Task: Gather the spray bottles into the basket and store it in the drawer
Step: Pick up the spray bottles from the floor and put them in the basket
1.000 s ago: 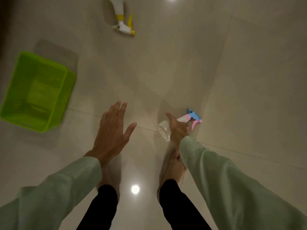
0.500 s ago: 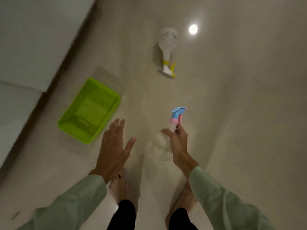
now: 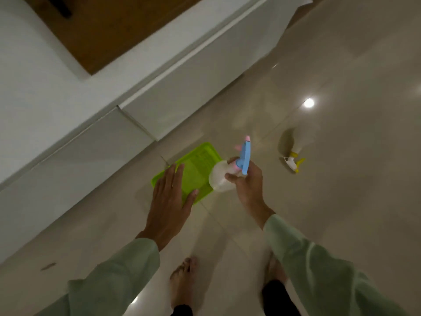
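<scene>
My right hand (image 3: 248, 185) grips a clear spray bottle (image 3: 219, 179) with a blue and pink trigger head by its neck, holding it in the air over the right edge of the green basket (image 3: 198, 165). The basket sits on the floor and looks empty. My left hand (image 3: 169, 201) hovers flat and open, fingers spread, over the basket's near left corner. A second spray bottle (image 3: 296, 149), white with a yellow trigger, lies on its side on the floor to the right of the basket.
White cabinet drawer fronts (image 3: 182, 87) run diagonally along the left, all shut, close behind the basket. Glossy beige floor tiles (image 3: 341, 213) spread to the right. My bare feet (image 3: 182, 283) stand below the hands.
My right hand lifted the blue and pink bottle off the floor and carried it left to the basket. The view swung toward the cabinet, and the left hand stayed open.
</scene>
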A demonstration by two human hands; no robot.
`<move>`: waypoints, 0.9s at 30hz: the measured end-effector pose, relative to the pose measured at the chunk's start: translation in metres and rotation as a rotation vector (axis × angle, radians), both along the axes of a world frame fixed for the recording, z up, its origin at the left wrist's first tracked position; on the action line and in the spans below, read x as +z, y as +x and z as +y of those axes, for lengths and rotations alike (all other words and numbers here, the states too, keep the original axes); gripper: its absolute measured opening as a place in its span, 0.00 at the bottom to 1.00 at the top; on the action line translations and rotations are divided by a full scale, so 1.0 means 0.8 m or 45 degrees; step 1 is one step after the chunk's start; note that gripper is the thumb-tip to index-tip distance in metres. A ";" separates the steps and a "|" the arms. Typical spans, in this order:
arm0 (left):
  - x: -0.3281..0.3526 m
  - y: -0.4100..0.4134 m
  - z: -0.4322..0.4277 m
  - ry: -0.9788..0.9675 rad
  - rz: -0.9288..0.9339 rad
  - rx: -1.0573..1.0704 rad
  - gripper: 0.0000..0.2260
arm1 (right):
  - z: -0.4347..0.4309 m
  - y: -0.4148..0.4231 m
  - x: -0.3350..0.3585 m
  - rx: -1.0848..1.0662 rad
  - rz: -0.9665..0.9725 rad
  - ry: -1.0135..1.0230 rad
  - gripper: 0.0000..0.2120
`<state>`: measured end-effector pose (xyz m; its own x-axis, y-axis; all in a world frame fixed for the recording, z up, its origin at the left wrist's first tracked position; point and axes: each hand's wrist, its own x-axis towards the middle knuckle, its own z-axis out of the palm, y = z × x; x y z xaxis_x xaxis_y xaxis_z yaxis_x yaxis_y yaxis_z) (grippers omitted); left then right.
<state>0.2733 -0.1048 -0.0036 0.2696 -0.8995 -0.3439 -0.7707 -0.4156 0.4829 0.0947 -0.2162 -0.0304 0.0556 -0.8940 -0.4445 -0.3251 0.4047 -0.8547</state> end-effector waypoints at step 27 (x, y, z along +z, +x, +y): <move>-0.092 0.006 -0.030 -0.004 0.011 0.253 0.32 | -0.052 0.052 -0.143 0.664 0.277 -0.178 0.36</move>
<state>0.2785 -0.1286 -0.0769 0.4391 -0.8299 -0.3443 -0.6692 -0.5578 0.4910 0.1365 -0.2580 -0.1447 0.4249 -0.8239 -0.3749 -0.6252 0.0324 -0.7798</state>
